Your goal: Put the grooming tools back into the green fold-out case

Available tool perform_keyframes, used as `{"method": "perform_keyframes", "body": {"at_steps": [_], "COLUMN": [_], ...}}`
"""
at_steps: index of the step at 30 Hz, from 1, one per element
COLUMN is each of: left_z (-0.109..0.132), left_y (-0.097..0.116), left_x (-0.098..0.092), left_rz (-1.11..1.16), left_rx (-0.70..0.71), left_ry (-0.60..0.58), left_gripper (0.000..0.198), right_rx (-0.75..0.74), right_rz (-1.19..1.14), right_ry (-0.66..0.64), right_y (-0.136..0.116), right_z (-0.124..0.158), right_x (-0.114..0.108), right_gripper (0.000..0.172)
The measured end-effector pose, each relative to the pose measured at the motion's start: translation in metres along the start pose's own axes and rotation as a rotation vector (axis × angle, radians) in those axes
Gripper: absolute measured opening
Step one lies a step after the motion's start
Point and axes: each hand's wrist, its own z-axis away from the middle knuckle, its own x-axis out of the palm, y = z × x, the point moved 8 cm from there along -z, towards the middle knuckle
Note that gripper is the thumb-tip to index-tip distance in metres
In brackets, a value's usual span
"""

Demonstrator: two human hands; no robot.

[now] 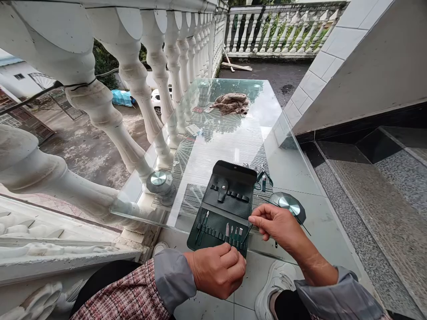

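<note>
A dark green manicure case (pixel 213 212) lies unfolded at the near edge of the glass table. Several small metal tools (pixel 234 231) stand in elastic loops in its lower panel, with a single tool (pixel 206 220) at the left. The upper panel's loops hold no tools around a strap with a snap. My left hand (pixel 220 270) is closed at the case's lower edge, fingertips beside the tools. At the case's right side, my right hand (pixel 278 226) pinches the upper end of a thin dark manicure tool (pixel 247 233), whose lower end is near the end loops.
Nail clippers and other small tools (pixel 263 180) lie right of the case. A brown cloth (pixel 231 104) and a small packet (pixel 192 130) lie farther back on the glass table (pixel 293 164). White balusters (pixel 160 84) line the left; stone steps (pixel 370 195) are right.
</note>
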Motion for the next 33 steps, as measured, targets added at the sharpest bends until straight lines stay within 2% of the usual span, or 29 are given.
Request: {"method": "perform_keyframes", "body": {"at_steps": [2,6,10,15,19,23,28,33], "left_z": [0.000,0.001,0.001,0.001,0.000,0.000,0.001,0.002], "left_y": [0.001,0.003,0.002,0.001,0.001,0.001,0.002,0.001], "left_x": [0.001,0.000,-0.002,-0.005,-0.005,-0.003,-0.003,-0.005], "left_rz": [-0.018,-0.035,-0.030,-0.019,-0.010,-0.007,-0.016,-0.017], "left_rx": [0.014,0.068,0.074,0.074,0.080,0.084,0.092,0.087], "left_ry": [-0.002,-0.007,-0.004,0.023,0.008,-0.012,-0.003,0.009], "left_gripper": [0.025,0.023,0.022,0.022,0.021,0.022,0.022,0.021], "right_rx": [-0.035,-0.242,-0.338,-0.334,-0.239,-0.120,-0.020,0.006], "right_rz": [0.142,0.481,0.587,0.446,0.185,-0.078,-0.161,-0.177], "right_ry": [0.056,0.167,0.130,0.100,0.062,0.002,0.003,0.045], "right_y": [0.000,-0.013,-0.017,-0.021,-0.019,-0.013,-0.006,0.000], "right_z": [0.000,0.002,0.005,0.011,0.013,0.012,0.010,0.009], "right_x": [-0.004,-0.006,-0.002,-0.005,0.000,0.010,0.012,0.009], "right_gripper": [0.024,0.024,0.023,0.016,0.014,0.025,0.029,0.032]}}
